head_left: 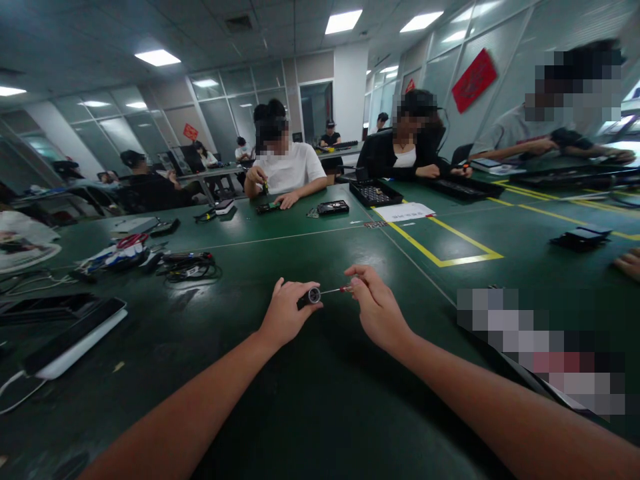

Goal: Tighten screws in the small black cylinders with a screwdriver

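My left hand (289,308) is closed around a small black cylindrical device (313,295) whose round, silver-rimmed end faces me. In my right hand (375,303) is a screwdriver (345,289) with a reddish handle, pinched between the fingers. Its thin metal shaft points left and reaches the round end of the device; whether the tip touches a screw is too small to tell. Both hands are just above the green tabletop (310,400), a short gap apart.
Bundled cables (193,267) and a black-and-white device (80,333) lie at the left. Across the table, a person in a white shirt (290,170) handles a circuit board (269,208). A black tray (376,193) and white paper (405,212) sit beyond my hands. Yellow tape (470,258) marks the right.
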A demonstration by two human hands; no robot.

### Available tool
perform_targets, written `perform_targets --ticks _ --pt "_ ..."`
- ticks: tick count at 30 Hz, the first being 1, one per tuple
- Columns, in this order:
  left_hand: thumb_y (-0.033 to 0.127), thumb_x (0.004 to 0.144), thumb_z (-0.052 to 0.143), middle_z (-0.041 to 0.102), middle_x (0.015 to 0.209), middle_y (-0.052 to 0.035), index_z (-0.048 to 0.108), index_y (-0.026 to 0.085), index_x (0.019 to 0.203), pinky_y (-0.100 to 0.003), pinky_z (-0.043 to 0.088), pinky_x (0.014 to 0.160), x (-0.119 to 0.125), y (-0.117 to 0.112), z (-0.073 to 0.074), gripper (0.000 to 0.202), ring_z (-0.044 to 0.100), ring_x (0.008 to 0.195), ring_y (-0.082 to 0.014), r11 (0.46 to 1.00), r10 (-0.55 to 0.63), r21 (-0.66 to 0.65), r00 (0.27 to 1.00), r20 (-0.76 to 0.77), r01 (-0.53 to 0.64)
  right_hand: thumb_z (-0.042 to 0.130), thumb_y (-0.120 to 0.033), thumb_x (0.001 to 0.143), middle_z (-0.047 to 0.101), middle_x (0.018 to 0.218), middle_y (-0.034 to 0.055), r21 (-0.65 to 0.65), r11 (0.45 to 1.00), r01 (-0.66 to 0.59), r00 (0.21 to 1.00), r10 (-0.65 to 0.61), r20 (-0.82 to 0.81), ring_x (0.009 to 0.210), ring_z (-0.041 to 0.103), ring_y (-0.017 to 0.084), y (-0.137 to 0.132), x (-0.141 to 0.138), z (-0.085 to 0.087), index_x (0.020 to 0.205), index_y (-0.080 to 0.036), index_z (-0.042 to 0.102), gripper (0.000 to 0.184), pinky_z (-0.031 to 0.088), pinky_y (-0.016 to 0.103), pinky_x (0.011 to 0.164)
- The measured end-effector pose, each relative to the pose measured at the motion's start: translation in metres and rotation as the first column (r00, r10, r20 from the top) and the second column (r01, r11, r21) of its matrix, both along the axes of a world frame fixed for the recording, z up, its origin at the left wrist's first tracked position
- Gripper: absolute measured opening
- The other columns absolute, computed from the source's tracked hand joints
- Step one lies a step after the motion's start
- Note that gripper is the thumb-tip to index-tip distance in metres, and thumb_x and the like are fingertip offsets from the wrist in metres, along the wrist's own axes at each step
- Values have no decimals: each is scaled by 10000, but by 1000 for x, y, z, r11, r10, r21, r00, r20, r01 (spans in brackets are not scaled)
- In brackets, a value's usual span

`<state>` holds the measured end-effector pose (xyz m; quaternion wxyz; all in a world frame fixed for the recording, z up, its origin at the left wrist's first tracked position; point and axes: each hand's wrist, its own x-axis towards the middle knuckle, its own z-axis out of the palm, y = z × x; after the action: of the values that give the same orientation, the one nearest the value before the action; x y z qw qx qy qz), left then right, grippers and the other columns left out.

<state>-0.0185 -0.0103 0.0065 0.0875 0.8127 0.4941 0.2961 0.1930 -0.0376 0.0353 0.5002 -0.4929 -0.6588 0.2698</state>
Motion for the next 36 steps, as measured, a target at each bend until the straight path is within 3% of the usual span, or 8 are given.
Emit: perform_targets --ticks 5,8,11,14,19,23,36 --pt "349 872 719 707 1134 -6 639 311 1205 -611 196 1174 -1 0 0 344 614 1104 -241 1000 0 -15 1000 8 0 347 -398 1015 594 733 0 -7 1000 0 998 0 69 651 564 185 -1 -2 2 989 -236 574 281 390 315 616" --pt "353 868 726 705 1133 -4 635 314 1207 -611 194 1173 -1 0 0 353 613 1101 -239 1000 2 -6 1000 14 -2 358 -378 1006 635 783 21 -14 1000 21 998 -20 66 677 585 196 -1 -3 4 1047 -228 561 256 405 330 641" --pt "379 871 719 704 1128 -8 633 314 1214 -613 199 1172 -1 0 -1 360 613 1097 -240 1000 6 1 1000 10 -6 445 -351 963 657 866 43 -16 1000 17 998 -18 -57 760 606 205 2 -4 1 1090 -217 522 201 447 343 702" --pt "395 880 704 699 1150 -16 626 313 1235 -615 192 1179 0 -1 0 373 607 1117 -243 1000 1 3 1000 -8 -1 511 -415 932 640 840 40 -53 999 -11 974 -1 -225 758 599 195 10 -4 -4 975 -214 551 209 475 342 718" --pt "379 900 678 695 1184 -21 633 312 1231 -609 165 1196 1 -1 4 340 596 1153 -245 997 -35 60 996 -79 40 491 -486 926 537 649 -6 -239 971 -6 852 -121 -510 582 535 169 20 -2 -11 819 -222 552 292 504 345 612" --pt "395 898 677 700 1157 -22 631 309 1225 -621 197 1181 -1 2 3 341 606 1132 -254 1000 5 23 998 -62 -4 492 -469 940 572 701 5 -214 975 57 876 -151 -457 619 555 167 20 -1 -12 867 -224 563 265 518 339 621" --pt "409 892 681 699 1118 -26 626 292 1232 -618 201 1175 0 1 4 363 608 1097 -253 1000 2 6 999 -52 -2 471 -460 969 624 768 13 -108 994 -16 952 -18 -304 685 597 166 12 -4 -6 954 -195 577 286 480 336 685"
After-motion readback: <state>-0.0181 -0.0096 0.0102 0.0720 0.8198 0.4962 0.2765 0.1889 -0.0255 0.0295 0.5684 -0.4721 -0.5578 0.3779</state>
